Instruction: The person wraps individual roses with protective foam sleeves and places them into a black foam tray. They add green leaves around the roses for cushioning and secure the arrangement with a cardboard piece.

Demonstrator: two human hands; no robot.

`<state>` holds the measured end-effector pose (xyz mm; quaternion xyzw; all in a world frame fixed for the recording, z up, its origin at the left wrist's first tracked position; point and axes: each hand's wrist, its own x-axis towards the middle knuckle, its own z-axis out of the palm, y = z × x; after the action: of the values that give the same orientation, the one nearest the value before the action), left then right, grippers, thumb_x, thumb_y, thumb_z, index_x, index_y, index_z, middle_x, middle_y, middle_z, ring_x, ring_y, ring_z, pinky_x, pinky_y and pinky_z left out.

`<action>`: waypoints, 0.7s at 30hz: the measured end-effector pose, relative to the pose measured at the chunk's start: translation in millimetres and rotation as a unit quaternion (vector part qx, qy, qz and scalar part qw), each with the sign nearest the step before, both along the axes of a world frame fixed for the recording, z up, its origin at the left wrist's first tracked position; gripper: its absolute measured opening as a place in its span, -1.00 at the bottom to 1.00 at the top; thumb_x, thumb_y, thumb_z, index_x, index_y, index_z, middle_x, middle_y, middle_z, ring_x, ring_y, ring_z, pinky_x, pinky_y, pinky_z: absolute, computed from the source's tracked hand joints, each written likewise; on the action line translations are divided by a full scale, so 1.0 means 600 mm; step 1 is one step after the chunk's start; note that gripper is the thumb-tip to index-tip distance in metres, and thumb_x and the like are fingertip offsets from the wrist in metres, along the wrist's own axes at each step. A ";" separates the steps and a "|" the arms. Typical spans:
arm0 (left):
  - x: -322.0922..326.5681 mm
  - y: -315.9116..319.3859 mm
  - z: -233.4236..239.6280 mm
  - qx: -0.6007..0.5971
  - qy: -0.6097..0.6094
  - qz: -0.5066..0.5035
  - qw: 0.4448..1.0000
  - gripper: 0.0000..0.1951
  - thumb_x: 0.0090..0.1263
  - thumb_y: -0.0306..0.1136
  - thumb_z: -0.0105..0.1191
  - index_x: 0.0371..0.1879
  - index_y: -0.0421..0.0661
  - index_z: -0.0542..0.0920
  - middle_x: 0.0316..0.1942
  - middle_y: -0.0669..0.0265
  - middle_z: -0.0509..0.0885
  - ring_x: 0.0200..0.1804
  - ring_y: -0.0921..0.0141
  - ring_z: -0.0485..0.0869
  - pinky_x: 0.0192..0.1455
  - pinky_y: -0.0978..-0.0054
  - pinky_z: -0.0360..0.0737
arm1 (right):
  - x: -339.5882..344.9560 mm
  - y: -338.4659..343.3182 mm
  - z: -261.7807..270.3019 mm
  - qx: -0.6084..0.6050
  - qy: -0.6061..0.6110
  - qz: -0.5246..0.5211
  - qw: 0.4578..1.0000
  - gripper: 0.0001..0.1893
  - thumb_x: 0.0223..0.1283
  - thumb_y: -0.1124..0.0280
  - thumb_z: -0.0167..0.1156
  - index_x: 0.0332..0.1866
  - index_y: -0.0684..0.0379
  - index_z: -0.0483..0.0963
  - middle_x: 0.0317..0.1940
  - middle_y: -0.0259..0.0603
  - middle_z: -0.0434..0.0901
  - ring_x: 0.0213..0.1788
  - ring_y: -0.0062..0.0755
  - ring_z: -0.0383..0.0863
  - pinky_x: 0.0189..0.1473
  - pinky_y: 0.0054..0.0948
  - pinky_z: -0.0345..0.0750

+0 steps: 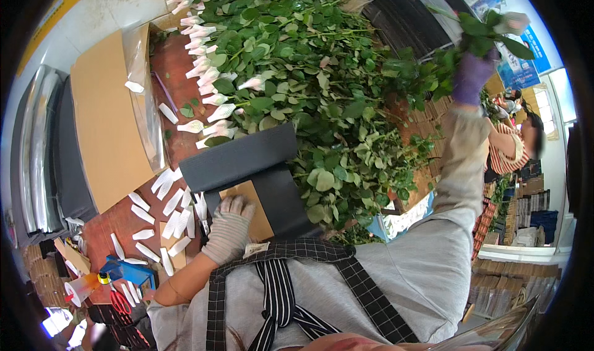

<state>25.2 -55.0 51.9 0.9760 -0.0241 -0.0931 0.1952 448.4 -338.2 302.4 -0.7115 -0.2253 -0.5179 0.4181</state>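
My left hand (230, 232), in a striped knit glove, lies with its fingertips on a brown cardboard piece (260, 216). The cardboard rests on a black sheet (290, 198), beside a dark grey corrugated strip (239, 158). My right hand (473, 74), in a purple glove, is raised at the upper right and grips a leafy rose stem (480, 30). The stem's pale bud (513, 23) is at the far upper right. A large pile of leafy rose stems (315, 72) covers the middle of the table, with net-sleeved buds (199, 49) along its left side.
Loose white foam-net sleeves (172, 202) lie on the red table (100, 230) at left. Near them are red-handled scissors (120, 302), a blue holder (132, 272) and a large cardboard sheet (109, 123). Another person (508, 149) is at the far right, near stacked cardboard (510, 281).
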 end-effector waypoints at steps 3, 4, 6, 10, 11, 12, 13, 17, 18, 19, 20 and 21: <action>-0.001 -0.005 0.013 0.006 -0.006 0.007 1.000 -0.19 -0.26 -0.13 0.44 0.10 -0.08 0.43 0.13 0.17 0.36 0.24 0.11 0.30 0.26 0.11 0.28 | 0.002 -0.067 0.105 0.037 -0.110 0.009 0.993 -0.71 0.14 0.38 0.24 -0.03 0.20 0.54 -0.16 -0.18 0.66 -0.18 -0.39 0.63 -0.12 -0.44 0.52; -0.005 -0.004 0.012 0.018 0.000 0.010 1.000 -0.18 -0.27 -0.13 0.45 0.10 -0.08 0.44 0.13 0.18 0.36 0.23 0.11 0.30 0.26 0.12 0.29 | -0.013 -0.075 0.118 0.020 -0.112 0.013 0.993 -0.70 0.14 0.37 0.24 -0.02 0.19 0.53 -0.16 -0.17 0.66 -0.20 -0.39 0.63 -0.13 -0.43 0.53; -0.006 -0.003 0.011 0.023 -0.012 0.017 1.000 -0.16 -0.30 -0.13 0.46 0.10 -0.07 0.44 0.11 0.19 0.37 0.21 0.13 0.32 0.25 0.14 0.29 | -0.052 -0.077 0.137 -0.050 -0.101 0.024 0.993 -0.69 0.15 0.36 0.23 0.01 0.18 0.51 -0.17 -0.16 0.65 -0.23 -0.38 0.64 -0.17 -0.42 0.54; -0.008 -0.004 0.021 0.023 0.004 0.019 1.000 -0.15 -0.29 -0.14 0.46 0.13 -0.09 0.42 0.12 0.17 0.37 0.22 0.11 0.32 0.28 0.14 0.29 | -0.144 -0.065 0.121 -0.211 -0.034 0.062 0.975 -0.66 0.16 0.33 0.22 0.05 0.16 0.48 -0.18 -0.13 0.63 -0.29 -0.35 0.65 -0.24 -0.40 0.56; -0.006 -0.005 0.023 0.027 0.013 0.015 0.999 -0.16 -0.28 -0.14 0.45 0.13 -0.09 0.42 0.13 0.17 0.36 0.22 0.11 0.32 0.28 0.14 0.29 | -0.174 -0.059 0.112 -0.254 -0.015 0.079 0.964 -0.65 0.17 0.32 0.22 0.06 0.15 0.47 -0.18 -0.12 0.63 -0.30 -0.35 0.65 -0.26 -0.40 0.57; -0.001 -0.006 0.024 0.029 0.019 0.008 0.999 -0.16 -0.26 -0.14 0.45 0.13 -0.09 0.42 0.13 0.17 0.36 0.23 0.11 0.32 0.28 0.14 0.29 | -0.205 -0.052 0.105 -0.295 0.003 0.096 0.951 -0.64 0.17 0.31 0.22 0.07 0.14 0.46 -0.18 -0.11 0.63 -0.32 -0.34 0.66 -0.28 -0.40 0.57; -0.001 -0.005 0.026 0.037 0.011 -0.002 0.999 -0.17 -0.25 -0.14 0.45 0.13 -0.09 0.42 0.14 0.17 0.36 0.23 0.11 0.32 0.28 0.14 0.30 | -0.236 -0.043 0.098 -0.332 0.023 0.122 0.935 -0.63 0.17 0.30 0.22 0.08 0.14 0.46 -0.19 -0.11 0.62 -0.33 -0.34 0.66 -0.30 -0.39 0.58; -0.016 0.014 0.013 0.026 -0.033 0.003 0.999 -0.34 -0.08 -0.18 0.35 0.08 -0.11 0.47 0.08 0.13 0.43 0.19 0.10 0.37 0.27 0.20 0.32 | -0.348 0.049 0.030 -0.455 0.114 0.327 0.821 -0.60 0.19 0.27 0.21 0.13 0.12 0.42 -0.20 -0.08 0.61 -0.39 -0.32 0.67 -0.37 -0.37 0.60; -0.016 0.026 -0.008 0.015 -0.054 -0.001 0.998 -0.40 -0.02 -0.20 0.31 0.06 -0.11 0.49 0.05 0.11 0.46 0.17 0.10 0.39 0.27 0.21 0.33 | -0.376 0.069 0.008 -0.479 0.151 0.380 0.777 -0.59 0.19 0.27 0.21 0.14 0.11 0.41 -0.20 -0.07 0.60 -0.41 -0.31 0.68 -0.39 -0.37 0.60; -0.013 0.033 -0.017 0.005 -0.077 -0.008 0.997 -0.45 0.03 -0.23 0.28 0.05 -0.11 0.50 0.02 0.09 0.49 0.15 0.09 0.42 0.26 0.22 0.33 | -0.402 0.088 -0.019 -0.506 0.200 0.425 0.724 -0.58 0.20 0.26 0.21 0.15 0.10 0.41 -0.20 -0.06 0.60 -0.42 -0.31 0.68 -0.40 -0.36 0.61; -0.005 0.039 0.001 -0.067 -0.131 -0.009 0.989 -0.63 0.22 -0.29 0.12 0.00 -0.13 0.53 -0.06 0.04 0.58 0.04 0.06 0.51 0.20 0.23 0.39 | -0.424 0.104 -0.058 -0.529 0.266 0.454 0.666 -0.57 0.20 0.25 0.20 0.16 0.10 0.40 -0.21 -0.06 0.60 -0.44 -0.30 0.68 -0.42 -0.36 0.61; -0.005 0.046 -0.007 -0.127 -0.121 0.016 0.984 -0.66 0.27 -0.29 0.07 0.00 -0.14 0.53 -0.07 0.04 0.59 0.02 0.06 0.53 0.17 0.22 0.41 | -0.447 0.115 -0.101 -0.560 0.375 0.448 0.588 -0.55 0.25 0.19 0.13 0.22 0.04 0.35 -0.20 -0.01 0.59 -0.34 -0.21 0.68 -0.30 -0.29 0.60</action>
<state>22.3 -27.5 47.6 0.9476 -0.0433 0.0328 0.3147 180.4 -269.3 241.5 -0.7453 -0.5845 0.2755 0.1642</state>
